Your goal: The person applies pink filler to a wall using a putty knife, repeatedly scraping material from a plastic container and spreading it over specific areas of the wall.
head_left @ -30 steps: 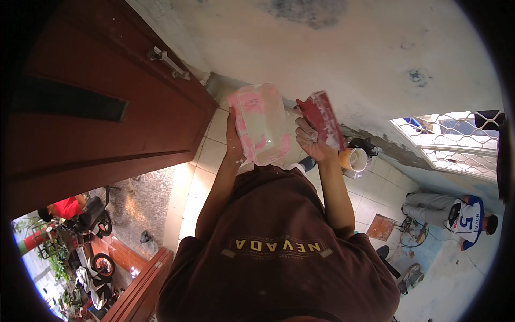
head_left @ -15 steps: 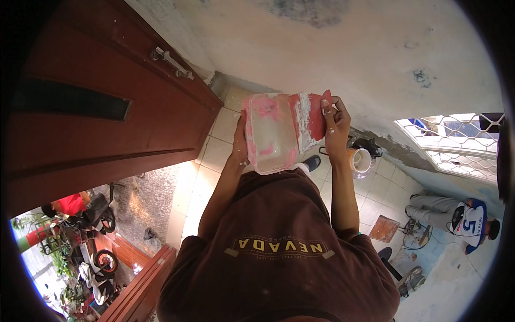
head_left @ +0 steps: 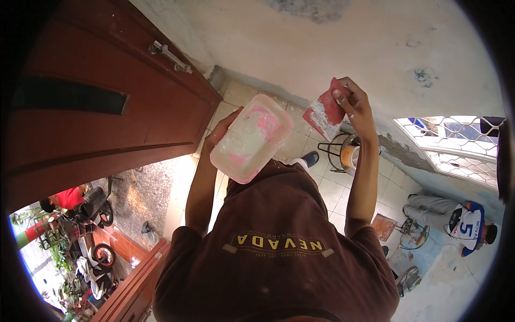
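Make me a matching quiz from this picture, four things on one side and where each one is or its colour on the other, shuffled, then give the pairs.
Things:
1. tray
2. scraper
3. door
4. bucket

Descriptions:
A. dark red-brown, with a metal handle
B. in the right hand
C. on the tiled floor, orange inside
D. in the left hand, smeared white and pink

Pairs: 1-D, 2-B, 3-A, 4-C
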A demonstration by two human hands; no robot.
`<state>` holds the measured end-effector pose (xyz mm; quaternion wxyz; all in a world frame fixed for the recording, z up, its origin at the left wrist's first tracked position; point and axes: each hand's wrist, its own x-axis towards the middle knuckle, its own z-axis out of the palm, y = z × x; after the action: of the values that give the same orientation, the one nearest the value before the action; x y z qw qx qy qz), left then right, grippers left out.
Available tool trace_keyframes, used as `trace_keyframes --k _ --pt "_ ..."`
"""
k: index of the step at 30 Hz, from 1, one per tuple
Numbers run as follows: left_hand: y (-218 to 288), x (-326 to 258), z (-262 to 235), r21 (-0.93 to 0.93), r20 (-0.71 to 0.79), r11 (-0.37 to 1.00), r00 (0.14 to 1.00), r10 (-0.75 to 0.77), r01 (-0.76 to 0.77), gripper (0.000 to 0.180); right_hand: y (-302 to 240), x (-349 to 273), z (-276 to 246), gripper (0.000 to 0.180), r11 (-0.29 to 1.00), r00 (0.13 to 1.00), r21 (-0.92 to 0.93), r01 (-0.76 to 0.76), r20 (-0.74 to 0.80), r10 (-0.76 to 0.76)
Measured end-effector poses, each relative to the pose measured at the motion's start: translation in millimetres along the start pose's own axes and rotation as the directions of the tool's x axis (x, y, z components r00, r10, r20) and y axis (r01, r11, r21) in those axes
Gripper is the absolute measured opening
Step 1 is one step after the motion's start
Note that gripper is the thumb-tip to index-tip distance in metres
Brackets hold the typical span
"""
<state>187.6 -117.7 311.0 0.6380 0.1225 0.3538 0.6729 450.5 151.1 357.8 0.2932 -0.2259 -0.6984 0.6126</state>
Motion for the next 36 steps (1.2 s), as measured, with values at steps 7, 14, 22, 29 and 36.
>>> trace_keyframes --k 7,14,22,29,36 --pt "-18 17 -40 -0.135 0.115 0.991 0.993 -0.002 0.017 0.043 0 12 29 0.019 0.958 0.995 -0.287 -0.009 0.095 0.038" --pt "-25 13 -34 0.053 0.039 0.997 0.998 0.058 -0.060 0.035 4 18 33 0.022 0.913 0.998 -0.407 0.017 0.058 0.008" --pt "-18 -24 13 0.586 0.169 0.680 0.887 0.430 -0.441 0.047 12 21 28 0.021 0.867 0.991 -0.495 0.055 -0.077 -0.107" --pt "-24 3 -34 0.047 0.007 0.965 0.966 0.258 -0.258 0.048 41 18 11 0.021 0.995 0.928 0.099 -0.028 -0.367 0.062" --pt "-24 37 -2 0.051 -0.074 0.979 0.977 0.199 -0.195 0.061 56 -15 60 0.040 -0.220 0.900 0.873 -0.435 0.428 -0.079"
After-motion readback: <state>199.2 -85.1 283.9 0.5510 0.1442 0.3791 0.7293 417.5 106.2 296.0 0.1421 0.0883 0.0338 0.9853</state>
